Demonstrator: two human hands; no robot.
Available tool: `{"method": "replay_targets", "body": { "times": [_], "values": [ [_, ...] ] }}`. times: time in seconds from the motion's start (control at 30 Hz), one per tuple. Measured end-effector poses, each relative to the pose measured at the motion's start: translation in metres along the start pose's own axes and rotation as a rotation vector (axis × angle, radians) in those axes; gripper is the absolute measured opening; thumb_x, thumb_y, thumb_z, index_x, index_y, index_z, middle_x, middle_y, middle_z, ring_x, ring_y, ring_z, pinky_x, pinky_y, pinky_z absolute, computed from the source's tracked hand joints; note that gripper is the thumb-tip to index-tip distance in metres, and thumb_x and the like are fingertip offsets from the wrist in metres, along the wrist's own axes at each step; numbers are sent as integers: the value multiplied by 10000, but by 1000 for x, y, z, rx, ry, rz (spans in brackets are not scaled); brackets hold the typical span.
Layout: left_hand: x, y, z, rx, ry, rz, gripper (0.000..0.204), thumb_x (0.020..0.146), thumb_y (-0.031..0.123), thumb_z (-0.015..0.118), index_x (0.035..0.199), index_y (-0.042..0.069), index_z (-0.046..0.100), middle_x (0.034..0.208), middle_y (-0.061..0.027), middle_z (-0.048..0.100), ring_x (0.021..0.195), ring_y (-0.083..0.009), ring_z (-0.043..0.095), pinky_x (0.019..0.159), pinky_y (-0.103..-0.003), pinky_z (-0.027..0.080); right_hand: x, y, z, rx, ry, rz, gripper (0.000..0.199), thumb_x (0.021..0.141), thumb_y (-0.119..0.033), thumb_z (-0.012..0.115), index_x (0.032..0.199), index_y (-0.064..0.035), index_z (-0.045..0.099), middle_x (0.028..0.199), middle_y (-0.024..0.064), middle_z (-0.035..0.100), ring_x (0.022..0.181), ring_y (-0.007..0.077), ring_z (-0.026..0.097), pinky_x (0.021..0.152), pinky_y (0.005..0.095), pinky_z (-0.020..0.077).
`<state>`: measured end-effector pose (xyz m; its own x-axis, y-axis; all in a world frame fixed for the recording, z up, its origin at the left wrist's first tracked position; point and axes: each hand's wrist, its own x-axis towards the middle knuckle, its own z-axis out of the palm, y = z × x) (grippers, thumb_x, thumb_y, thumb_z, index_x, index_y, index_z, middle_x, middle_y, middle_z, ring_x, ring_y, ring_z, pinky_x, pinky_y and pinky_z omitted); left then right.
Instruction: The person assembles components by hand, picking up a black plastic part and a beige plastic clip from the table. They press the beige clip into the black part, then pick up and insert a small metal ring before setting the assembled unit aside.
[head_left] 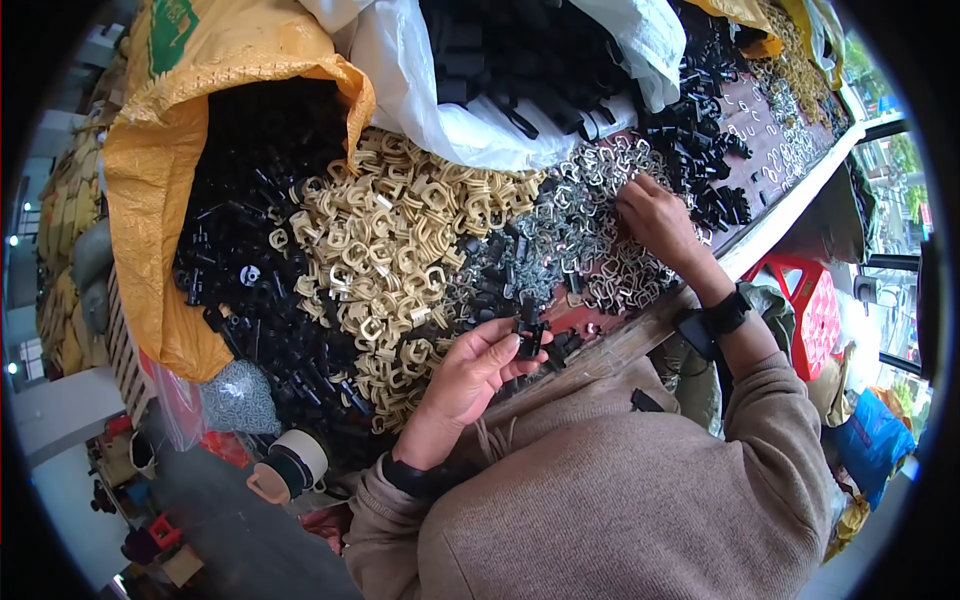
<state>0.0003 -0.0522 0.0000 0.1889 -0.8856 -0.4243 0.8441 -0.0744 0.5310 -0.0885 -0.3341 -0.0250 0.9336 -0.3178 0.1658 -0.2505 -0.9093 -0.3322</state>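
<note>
My left hand is closed around a small black plastic part near the table's front edge, with the thumb and fingers pinching it. My right hand reaches into a spread of silvery metal clips, its fingers bent down among them. Whether those fingertips grip a clip is hidden. Between the hands lie small screws and black bits. Cream-coloured U-shaped plastic pieces are heaped to the left of them. Beyond my right hand is a pile of black plastic parts.
An orange woven sack spills black parts at the left. A white sack holding black pieces stands at the back. A bag of small grey pieces and a lidded cup sit lower left. A red stool stands at the right.
</note>
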Motion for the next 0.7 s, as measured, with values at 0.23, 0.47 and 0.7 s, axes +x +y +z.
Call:
{"method": "replay_targets", "body": {
  "times": [0.23,0.47,0.7],
  "values": [
    [-1,-2,-4,-42,42,24,292,847,134,446,1084,-38,448,996,-150,541,849,-201,561,730,-269,470,-9,9,-7,342,88,98,100,755,-85,549,815,-17,508,673,56,463,560,169,512,517,267,417],
    [-2,-2,-3,-38,62,37,289,843,139,457,1072,-36,460,987,-150,545,842,-204,563,727,-263,470,-17,3,-15,996,-14,432,89,823,-109,500,792,-26,505,626,-4,477,553,67,480,473,181,369],
    [-1,0,0,-61,70,103,271,831,133,486,1070,5,486,952,-91,567,831,-154,555,713,-241,449,-17,-40,-13,1633,-430,603,69,828,-112,494,814,-45,482,681,29,547,530,67,474,482,164,380]
  ]
}}
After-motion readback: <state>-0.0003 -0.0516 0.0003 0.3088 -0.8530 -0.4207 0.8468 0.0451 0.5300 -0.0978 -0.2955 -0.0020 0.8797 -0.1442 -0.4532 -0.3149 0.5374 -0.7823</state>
